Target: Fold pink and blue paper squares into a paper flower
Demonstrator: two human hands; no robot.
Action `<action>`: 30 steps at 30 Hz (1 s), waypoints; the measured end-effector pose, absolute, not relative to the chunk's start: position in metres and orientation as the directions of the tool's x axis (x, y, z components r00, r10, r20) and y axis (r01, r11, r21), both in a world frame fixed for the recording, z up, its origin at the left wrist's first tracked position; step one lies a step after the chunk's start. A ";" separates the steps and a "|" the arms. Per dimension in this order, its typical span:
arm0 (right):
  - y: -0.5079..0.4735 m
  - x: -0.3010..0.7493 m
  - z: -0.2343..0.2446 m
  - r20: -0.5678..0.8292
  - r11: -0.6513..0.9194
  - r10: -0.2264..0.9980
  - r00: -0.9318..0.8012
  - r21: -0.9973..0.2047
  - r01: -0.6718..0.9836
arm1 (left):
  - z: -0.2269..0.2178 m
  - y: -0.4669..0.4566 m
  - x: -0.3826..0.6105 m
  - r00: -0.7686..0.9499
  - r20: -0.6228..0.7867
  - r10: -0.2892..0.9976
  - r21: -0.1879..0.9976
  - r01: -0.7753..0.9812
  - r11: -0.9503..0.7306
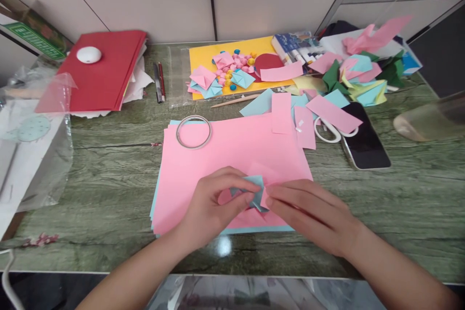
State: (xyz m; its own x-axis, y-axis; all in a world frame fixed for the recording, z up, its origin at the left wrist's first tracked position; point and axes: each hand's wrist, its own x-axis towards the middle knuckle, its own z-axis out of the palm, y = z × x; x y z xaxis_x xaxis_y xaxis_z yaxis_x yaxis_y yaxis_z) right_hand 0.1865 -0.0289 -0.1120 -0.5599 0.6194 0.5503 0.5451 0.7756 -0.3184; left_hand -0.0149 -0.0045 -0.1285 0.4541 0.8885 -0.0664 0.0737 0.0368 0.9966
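Observation:
A small folded piece of light blue paper (256, 182) is between my two hands, above the stacked sheets. My left hand (214, 203) pinches it between thumb and forefinger. At its right side my right hand (316, 215) has its fingers closed on a small pink paper piece (264, 197), which meets the blue one; whether they are joined I cannot tell. Under both hands lies a stack of pink sheets (232, 145) with light blue edges showing. A silvery ring (193, 147) rests on the stack's upper left, and a pink paper strip (281, 114) overlaps its upper right.
White-handled scissors (327, 131) lie partly under paper strips beside a phone (368, 143). Behind, folded paper shapes and small coloured pieces cover a yellow sheet (201, 55). A red folder (98, 77), two pens (159, 82) and a plastic bag (60, 155) are leftward; a clear cup (432, 118) is right.

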 end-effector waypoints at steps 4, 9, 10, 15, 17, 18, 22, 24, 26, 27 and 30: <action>-0.028 0.185 -0.113 0.551 0.762 0.638 -0.538 -0.351 0.544 | -0.129 -0.005 -0.012 0.467 -0.107 0.878 0.994 0.060 0.090; -0.027 0.183 -0.117 0.544 0.746 0.661 -0.517 -0.400 0.533 | -0.127 -0.007 -0.012 0.475 -0.133 0.870 0.991 0.049 0.125; -0.027 0.183 -0.118 0.545 0.746 0.661 -0.516 -0.404 0.529 | -0.127 -0.007 -0.012 0.473 -0.131 0.871 0.991 0.065 0.114; -0.028 0.182 -0.122 0.524 0.717 0.695 -0.492 -0.455 0.529 | -0.126 -0.008 -0.013 0.479 -0.113 0.871 0.991 0.120 0.062; -0.028 0.182 -0.123 0.522 0.719 0.694 -0.496 -0.455 0.525 | -0.127 -0.007 -0.013 0.481 -0.115 0.869 0.989 0.134 0.057; -0.028 0.181 -0.124 0.524 0.723 0.689 -0.500 -0.451 0.523 | -0.127 -0.007 -0.013 0.481 -0.119 0.869 0.988 0.143 0.056; -0.025 0.181 -0.125 0.546 0.753 0.655 -0.522 -0.411 0.514 | -0.127 -0.007 -0.012 0.481 -0.123 0.868 0.985 0.169 0.046; -0.025 0.181 -0.126 0.549 0.757 0.649 -0.527 -0.399 0.518 | -0.128 -0.007 -0.012 0.483 -0.129 0.866 0.983 0.180 0.046; -0.025 0.181 -0.126 0.556 0.768 0.635 -0.536 -0.376 0.519 | -0.128 -0.007 -0.012 0.481 -0.138 0.866 0.980 0.193 0.049; -0.025 0.182 -0.127 0.561 0.775 0.625 -0.543 -0.361 0.519 | -0.128 -0.007 -0.012 0.480 -0.143 0.866 0.978 0.200 0.051; -0.025 0.182 -0.128 0.577 0.783 0.612 -0.541 -0.341 0.521 | -0.128 -0.007 -0.012 0.474 -0.157 0.866 0.977 0.200 0.067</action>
State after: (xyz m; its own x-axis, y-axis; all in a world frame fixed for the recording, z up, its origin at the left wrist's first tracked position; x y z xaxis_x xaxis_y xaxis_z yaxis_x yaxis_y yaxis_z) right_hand 0.1816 -0.0246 -0.1279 -0.5414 0.6117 0.5768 0.5207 0.7826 -0.3412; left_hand -0.0119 -0.0071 -0.1281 0.4744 0.8663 -0.1565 0.2000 0.0671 0.9775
